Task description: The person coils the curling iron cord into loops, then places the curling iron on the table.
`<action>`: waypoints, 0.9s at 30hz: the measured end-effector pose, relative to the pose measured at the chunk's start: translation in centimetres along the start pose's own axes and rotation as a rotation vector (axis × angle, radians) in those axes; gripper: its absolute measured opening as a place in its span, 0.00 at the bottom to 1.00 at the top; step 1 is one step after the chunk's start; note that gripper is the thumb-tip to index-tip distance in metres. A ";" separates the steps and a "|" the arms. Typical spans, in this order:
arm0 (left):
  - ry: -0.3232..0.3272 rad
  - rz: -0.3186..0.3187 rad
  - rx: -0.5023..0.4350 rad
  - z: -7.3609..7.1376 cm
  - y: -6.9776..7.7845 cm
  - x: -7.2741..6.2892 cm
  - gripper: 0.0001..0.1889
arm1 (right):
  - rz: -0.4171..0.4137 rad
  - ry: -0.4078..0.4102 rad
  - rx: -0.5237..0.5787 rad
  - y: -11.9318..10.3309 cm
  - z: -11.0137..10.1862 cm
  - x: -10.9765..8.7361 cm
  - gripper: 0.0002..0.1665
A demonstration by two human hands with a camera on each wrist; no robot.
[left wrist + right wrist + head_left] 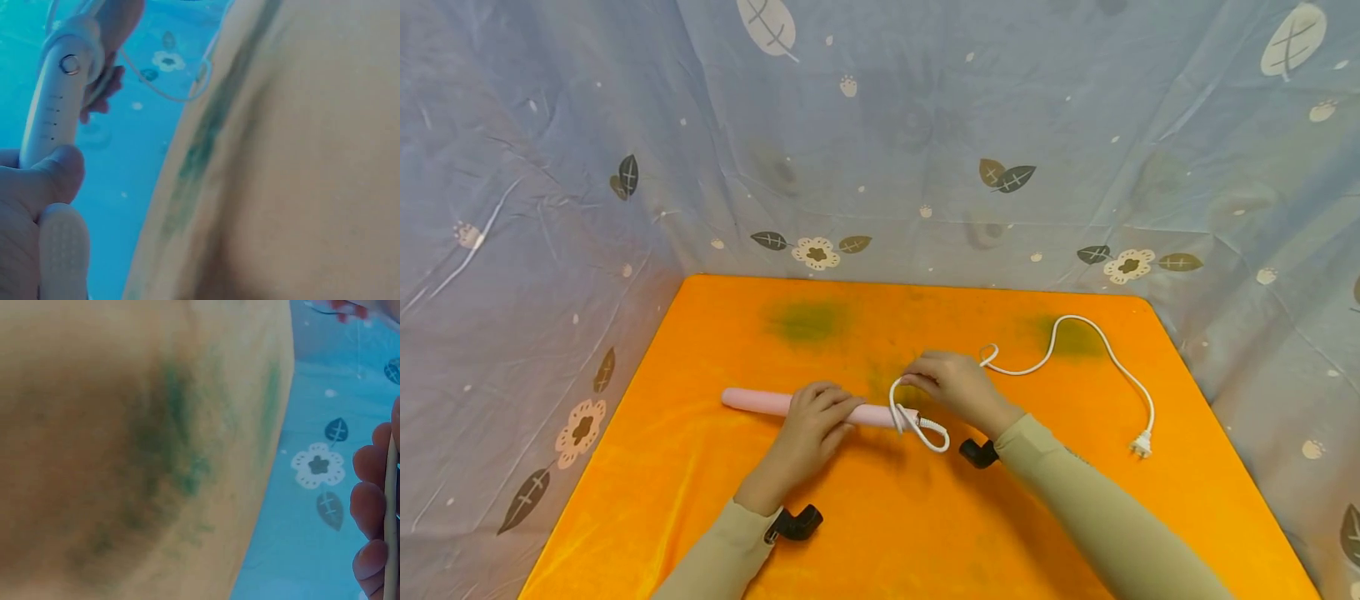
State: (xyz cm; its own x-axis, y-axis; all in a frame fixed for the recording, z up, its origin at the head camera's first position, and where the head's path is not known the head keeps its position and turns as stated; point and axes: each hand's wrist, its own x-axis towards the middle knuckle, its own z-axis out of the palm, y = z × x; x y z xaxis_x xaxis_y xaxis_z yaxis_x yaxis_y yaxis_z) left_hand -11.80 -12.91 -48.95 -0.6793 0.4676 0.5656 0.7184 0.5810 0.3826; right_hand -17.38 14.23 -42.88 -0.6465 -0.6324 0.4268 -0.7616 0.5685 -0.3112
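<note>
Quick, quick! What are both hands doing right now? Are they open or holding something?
Left hand: closed, holding the pink stick.
Right hand: closed, pinching the white cord.

I see a pink wand (874,415) on the orange tabletop (880,537), its cord (1071,317) and plug (1142,444) white. Green smudges (808,321) mottle the tabletop's far half. Behind the tabletop, my head camera shows me a grey-blue curtain (910,150) printed with cream flowers (816,253), dark and brown leaves (1017,178) and pale paw prints (848,86). Over the tabletop, the sleeves (1090,492) are beige.
</note>
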 end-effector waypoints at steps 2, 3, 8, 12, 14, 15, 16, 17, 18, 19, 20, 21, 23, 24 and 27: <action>0.042 -0.002 -0.010 -0.1 0.1 0.3 0.20 | 0.036 -0.017 0.000 0.1 0.3 -0.4 0.04; 0.063 -0.006 -0.019 -0.1 0.1 0.5 0.21 | 0.054 -0.028 0.009 0.2 0.4 -0.5 0.05; 0.120 -0.046 -0.044 -0.4 0.2 1.1 0.21 | 0.094 -0.048 0.031 0.0 0.8 -1.3 0.02; 0.157 -0.070 -0.049 -0.4 0.3 1.4 0.23 | 0.109 -0.038 0.034 -0.4 1.3 -2.1 0.08; 0.178 -0.083 -0.053 -0.3 0.3 1.6 0.23 | 0.080 -0.019 -0.007 -0.6 1.8 -2.5 0.07; 0.190 -0.089 -0.053 -0.3 0.2 1.7 0.23 | 0.055 -0.012 -0.054 -0.6 2.1 -2.7 0.06; 0.202 -0.095 -0.052 -0.3 0.2 1.8 0.23 | 0.025 -0.001 -0.095 -0.7 2.4 -3.0 0.05; 0.213 -0.102 -0.051 -0.3 0.2 1.9 0.23 | -0.006 0.011 -0.134 -0.8 2.7 -3.2 0.05; 0.225 -0.109 -0.049 -0.3 0.1 2.0 0.22 | -0.043 0.025 -0.173 -0.9 3.0 -3.4 0.06; 0.233 -0.117 -0.044 -0.3 0.1 2.1 0.22 | -0.087 0.041 -0.216 -1.1 3.2 -3.6 0.08; 0.239 -0.126 -0.039 -0.2 0.0 2.1 0.22 | -0.112 0.049 -0.243 -1.3 3.4 -3.8 0.09; 0.243 -0.134 -0.032 -0.2 -0.1 2.2 0.22 | -0.130 0.049 -0.256 -1.5 3.6 -4.0 0.09; 0.244 -0.158 -0.023 -0.2 -0.2 2.3 0.22 | -0.142 0.053 -0.268 -2.0 3.7 -4.3 0.09; 0.243 -0.169 -0.018 -0.2 -0.3 2.4 0.21 | -0.145 0.052 -0.280 -2.3 3.7 -4.4 0.10; 0.240 -0.192 0.000 -0.2 -0.4 2.6 0.22 | -0.144 0.024 -0.316 -3.2 3.5 -4.7 0.11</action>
State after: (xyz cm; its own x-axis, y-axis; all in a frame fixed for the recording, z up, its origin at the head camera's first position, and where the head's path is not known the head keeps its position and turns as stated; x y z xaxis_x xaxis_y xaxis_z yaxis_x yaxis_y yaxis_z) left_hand -13.84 -12.02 -47.51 -0.7481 0.1787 0.6390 0.5803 0.6432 0.4995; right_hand -12.05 13.52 -46.90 -0.5290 -0.7075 0.4686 -0.7906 0.6115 0.0308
